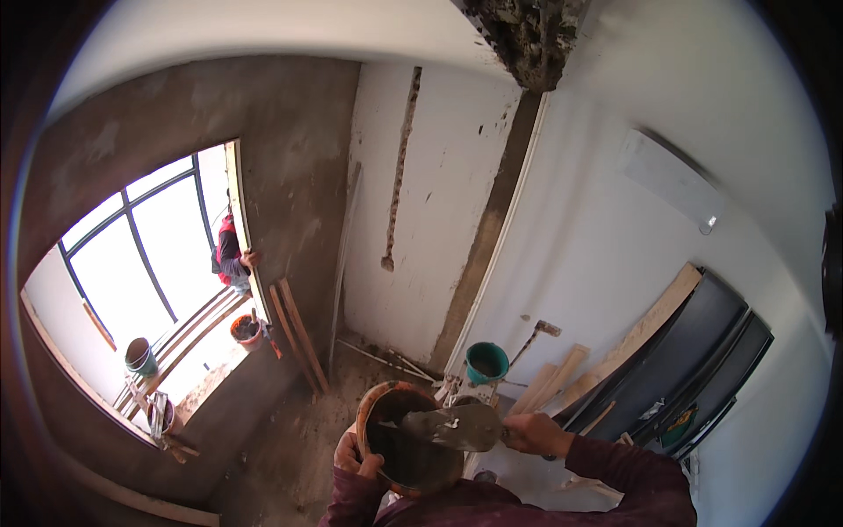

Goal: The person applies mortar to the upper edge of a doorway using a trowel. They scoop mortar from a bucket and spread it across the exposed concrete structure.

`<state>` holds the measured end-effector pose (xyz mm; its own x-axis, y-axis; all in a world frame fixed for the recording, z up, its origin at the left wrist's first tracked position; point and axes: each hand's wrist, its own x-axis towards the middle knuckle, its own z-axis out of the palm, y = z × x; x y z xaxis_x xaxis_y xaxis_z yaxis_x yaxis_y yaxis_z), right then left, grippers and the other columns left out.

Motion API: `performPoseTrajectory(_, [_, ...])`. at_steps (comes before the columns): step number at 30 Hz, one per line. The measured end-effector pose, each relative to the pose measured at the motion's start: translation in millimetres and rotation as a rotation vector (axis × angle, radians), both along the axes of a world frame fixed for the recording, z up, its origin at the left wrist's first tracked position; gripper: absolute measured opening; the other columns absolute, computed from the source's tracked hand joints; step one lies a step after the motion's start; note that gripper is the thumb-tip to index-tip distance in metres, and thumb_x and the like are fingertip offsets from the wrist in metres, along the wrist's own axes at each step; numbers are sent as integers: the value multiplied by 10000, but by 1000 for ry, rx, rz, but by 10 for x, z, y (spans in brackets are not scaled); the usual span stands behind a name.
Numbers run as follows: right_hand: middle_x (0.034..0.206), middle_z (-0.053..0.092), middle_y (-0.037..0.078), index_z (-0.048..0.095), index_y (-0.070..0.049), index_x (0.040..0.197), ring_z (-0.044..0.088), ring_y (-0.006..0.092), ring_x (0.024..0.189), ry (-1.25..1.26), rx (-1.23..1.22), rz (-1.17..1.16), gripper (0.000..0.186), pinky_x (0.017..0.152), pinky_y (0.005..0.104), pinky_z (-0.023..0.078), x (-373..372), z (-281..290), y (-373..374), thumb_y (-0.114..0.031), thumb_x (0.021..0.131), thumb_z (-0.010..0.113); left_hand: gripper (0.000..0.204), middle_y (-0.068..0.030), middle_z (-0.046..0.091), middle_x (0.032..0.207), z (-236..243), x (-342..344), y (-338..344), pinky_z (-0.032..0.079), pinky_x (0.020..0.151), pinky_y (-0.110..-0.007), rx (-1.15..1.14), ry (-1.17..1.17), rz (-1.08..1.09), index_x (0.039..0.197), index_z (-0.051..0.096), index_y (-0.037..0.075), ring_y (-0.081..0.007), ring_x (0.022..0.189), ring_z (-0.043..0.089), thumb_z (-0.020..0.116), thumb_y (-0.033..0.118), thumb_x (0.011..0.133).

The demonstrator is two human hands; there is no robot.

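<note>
My left hand (355,454) is closed on the left rim of an orange bucket (392,386), its thumb over the edge. Dark wet mortar (384,439) lies inside the bucket. My right hand (536,435) grips the handle of a trowel (465,428). The trowel's broad blade is smeared with grey mortar and reaches over the bucket's mouth from the right. A small pale lump sits on the blade. The blade hides part of the bucket's inside and its right rim.
Ahead stands a green bucket (486,363). Dark panels (650,369) and wooden boards (562,373) lean along the right wall. At the left window, a person's hand (251,258) touches the frame, near an orange pail (246,330). Two planks (300,338) lean against the wall.
</note>
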<state>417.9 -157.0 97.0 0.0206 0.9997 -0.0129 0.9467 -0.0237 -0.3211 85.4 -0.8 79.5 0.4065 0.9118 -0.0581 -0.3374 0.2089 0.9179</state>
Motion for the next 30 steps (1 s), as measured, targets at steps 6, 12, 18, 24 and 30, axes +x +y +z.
performPoseTrajectory(6, [781, 645, 206, 637, -45, 1132, 658, 375, 737, 257, 162, -58, 380, 678, 424, 523, -51, 931, 308, -322, 882, 710, 148, 0, 507, 744, 180, 219, 389, 412, 591, -273, 47, 147, -12, 840, 515, 42, -89, 675, 466, 620, 77, 742])
performPoseTrajectory(12, [717, 581, 131, 601, 18, 1098, 565, 213, 616, 3, 365, -128, 399, 601, 362, 473, 103, 2292, 807, -312, 905, 715, 141, 19, 478, 727, 340, 497, 875, 385, 569, -275, 214, 114, 23, 804, 506, 47, -85, 660, 447, 628, 93, 751])
performPoseTrajectory(18, [691, 525, 103, 567, 16, 1001, 509, 172, 612, -211, 664, -70, 364, 601, 335, 447, 226, 3455, 1116, -321, 928, 682, 146, 29, 478, 756, 950, 740, 1224, 390, 606, -253, 271, 35, 28, 833, 495, 56, -72, 691, 432, 626, 74, 770])
performPoseTrajectory(24, [662, 502, 67, 567, 32, 984, 447, 149, 596, -234, 679, -230, 371, 590, 332, 419, 179, 4048, 1293, -319, 938, 678, 121, 17, 515, 800, 1270, 882, 1387, 419, 671, -251, 318, -51, 3, 845, 501, 51, -76, 734, 458, 610, 67, 797])
performPoseTrajectory(30, [624, 442, 29, 573, 27, 936, 410, 135, 578, -239, 745, -284, 383, 562, 332, 383, 182, 4187, 1382, -340, 935, 685, 108, -1, 550, 820, 1219, 925, 1496, 453, 669, -242, 263, -99, -87, 875, 516, 38, -84, 724, 501, 598, 43, 805])
